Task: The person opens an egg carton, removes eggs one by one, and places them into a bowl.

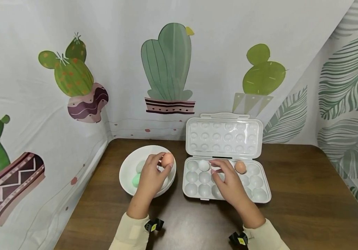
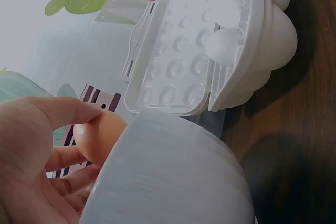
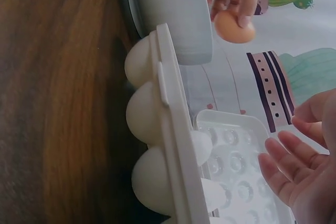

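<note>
Over the white bowl, my left hand pinches a brown egg between thumb and fingers. Inside the bowl lie a bright green egg, a pale green one and a whitish one, partly hidden by the hand. My right hand hovers above the open egg carton; in the right wrist view its fingers are loosely bent with nothing between them. A white egg and another brown egg sit in the back row. Between them, a pale egg is partly covered by the right hand.
The carton's clear-white lid stands raised at the back, close to the cactus-print cloth. Bowl and carton stand side by side on a dark wooden table, a narrow gap between them. Several cups in the carton hold no egg.
</note>
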Demonstrator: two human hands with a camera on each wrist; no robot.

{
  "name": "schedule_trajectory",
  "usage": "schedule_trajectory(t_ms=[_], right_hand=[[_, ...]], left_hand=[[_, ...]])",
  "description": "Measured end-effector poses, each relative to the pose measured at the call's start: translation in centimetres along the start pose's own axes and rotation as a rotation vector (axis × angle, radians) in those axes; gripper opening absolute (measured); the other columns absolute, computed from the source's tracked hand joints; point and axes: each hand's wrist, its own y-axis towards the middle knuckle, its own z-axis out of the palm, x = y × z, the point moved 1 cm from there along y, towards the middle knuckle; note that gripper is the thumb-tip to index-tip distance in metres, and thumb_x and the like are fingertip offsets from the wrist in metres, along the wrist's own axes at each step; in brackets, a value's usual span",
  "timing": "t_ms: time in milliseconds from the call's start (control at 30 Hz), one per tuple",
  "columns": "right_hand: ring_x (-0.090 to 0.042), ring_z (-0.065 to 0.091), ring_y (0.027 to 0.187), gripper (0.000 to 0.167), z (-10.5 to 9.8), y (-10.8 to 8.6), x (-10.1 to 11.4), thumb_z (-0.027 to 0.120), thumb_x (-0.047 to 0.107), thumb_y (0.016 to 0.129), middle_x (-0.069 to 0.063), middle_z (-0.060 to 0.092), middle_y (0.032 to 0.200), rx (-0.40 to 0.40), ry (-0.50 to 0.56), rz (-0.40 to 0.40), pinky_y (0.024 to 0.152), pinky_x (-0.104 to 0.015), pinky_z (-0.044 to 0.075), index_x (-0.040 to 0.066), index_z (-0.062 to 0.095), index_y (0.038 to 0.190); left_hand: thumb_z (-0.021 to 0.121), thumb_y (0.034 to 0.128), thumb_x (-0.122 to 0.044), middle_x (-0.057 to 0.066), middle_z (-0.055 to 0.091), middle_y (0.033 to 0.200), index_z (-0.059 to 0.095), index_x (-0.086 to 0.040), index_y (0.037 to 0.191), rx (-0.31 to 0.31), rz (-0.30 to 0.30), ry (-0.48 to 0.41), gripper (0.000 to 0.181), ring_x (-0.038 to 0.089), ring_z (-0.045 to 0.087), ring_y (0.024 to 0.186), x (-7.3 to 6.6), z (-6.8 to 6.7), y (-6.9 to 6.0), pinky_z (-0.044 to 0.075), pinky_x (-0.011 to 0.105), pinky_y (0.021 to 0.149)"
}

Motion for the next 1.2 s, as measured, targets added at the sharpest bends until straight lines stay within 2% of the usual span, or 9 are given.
schedule_trajectory(t_ms=[233, 467, 533, 633, 833, 900, 1067, 1200], right_hand=[[-0.019, 0.063, 0.111, 0.033, -0.5, 0.3, -0.3, 0.064, 0.003, 0.095, -0.001, 0.063, 0.124, -0.022, -0.027, 0.021, 0.089, -0.035, 0.056, 0.008, 0.064, 0.127], [-0.019, 0.058, 0.115, 0.031, -1.2, 0.4, -0.4, 0.063, 0.006, 0.096, -0.003, 0.063, 0.125, -0.039, -0.081, 0.081, 0.094, -0.015, 0.046, 0.009, 0.065, 0.127], [-0.02, 0.055, 0.115, 0.031, -1.4, 0.5, -0.5, 0.063, 0.006, 0.096, -0.003, 0.064, 0.125, -0.057, -0.1, 0.096, 0.094, -0.014, 0.044, 0.01, 0.065, 0.126], [-0.02, 0.055, 0.113, 0.03, -1.7, 0.7, -0.7, 0.064, 0.005, 0.094, -0.004, 0.065, 0.123, -0.086, -0.123, 0.114, 0.093, -0.021, 0.046, 0.01, 0.067, 0.123], [-0.019, 0.058, 0.115, 0.029, -1.9, 0.8, -1.1, 0.065, 0.003, 0.092, -0.006, 0.065, 0.121, -0.1, -0.116, 0.13, 0.094, -0.042, 0.051, 0.007, 0.068, 0.12], [-0.019, 0.059, 0.116, 0.028, -1.9, 0.7, -1.3, 0.065, 0.003, 0.092, -0.007, 0.065, 0.121, -0.096, -0.116, 0.133, 0.094, -0.043, 0.052, 0.007, 0.068, 0.12], [-0.018, 0.06, 0.116, 0.028, -2.1, 0.7, -1.5, 0.064, 0.004, 0.093, -0.007, 0.065, 0.122, -0.095, -0.116, 0.156, 0.095, -0.037, 0.051, 0.007, 0.068, 0.121], [-0.019, 0.06, 0.118, 0.028, -2.3, 0.7, -1.6, 0.064, 0.006, 0.094, -0.007, 0.064, 0.124, -0.093, -0.103, 0.181, 0.096, -0.044, 0.051, 0.007, 0.068, 0.122]], left_hand=[[0.075, 0.0881, -0.025, 0.012, 0.063, 0.115, 0.064, -0.008, 0.131, 0.039, -0.044, 0.023, 0.048, 0.025, 0.065, 0.099, 0.4, -0.2, 0.2, 0.051, 0.037, 0.081], [0.073, 0.0881, -0.024, 0.013, 0.064, 0.111, 0.065, -0.006, 0.129, 0.068, -0.073, 0.048, 0.046, 0.024, 0.065, 0.095, 0.9, 0.1, 0.2, 0.052, 0.036, 0.081], [0.072, 0.0879, -0.024, 0.013, 0.063, 0.109, 0.065, -0.005, 0.128, 0.074, -0.081, 0.053, 0.045, 0.023, 0.064, 0.092, 1.0, 0.2, 0.2, 0.051, 0.035, 0.079], [0.072, 0.0871, -0.024, 0.012, 0.063, 0.105, 0.065, -0.005, 0.127, 0.087, -0.097, 0.062, 0.045, 0.021, 0.062, 0.088, 1.1, 0.3, 0.2, 0.049, 0.033, 0.077], [0.071, 0.0854, -0.021, 0.012, 0.064, 0.103, 0.064, -0.004, 0.126, 0.109, -0.124, 0.08, 0.045, 0.019, 0.061, 0.083, 1.4, 0.5, 0.2, 0.05, 0.033, 0.074], [0.07, 0.0847, -0.02, 0.012, 0.065, 0.103, 0.064, -0.004, 0.124, 0.118, -0.138, 0.083, 0.043, 0.019, 0.062, 0.084, 1.5, 0.6, 0.1, 0.051, 0.033, 0.074], [0.071, 0.0835, -0.019, 0.012, 0.066, 0.104, 0.064, -0.005, 0.117, 0.137, -0.142, 0.092, 0.037, 0.02, 0.062, 0.085, 1.8, 0.8, 0.0, 0.051, 0.033, 0.075], [0.074, 0.0839, -0.021, 0.011, 0.067, 0.103, 0.065, -0.006, 0.116, 0.147, -0.131, 0.086, 0.036, 0.02, 0.063, 0.086, 1.7, 0.8, 0.1, 0.052, 0.034, 0.076]])
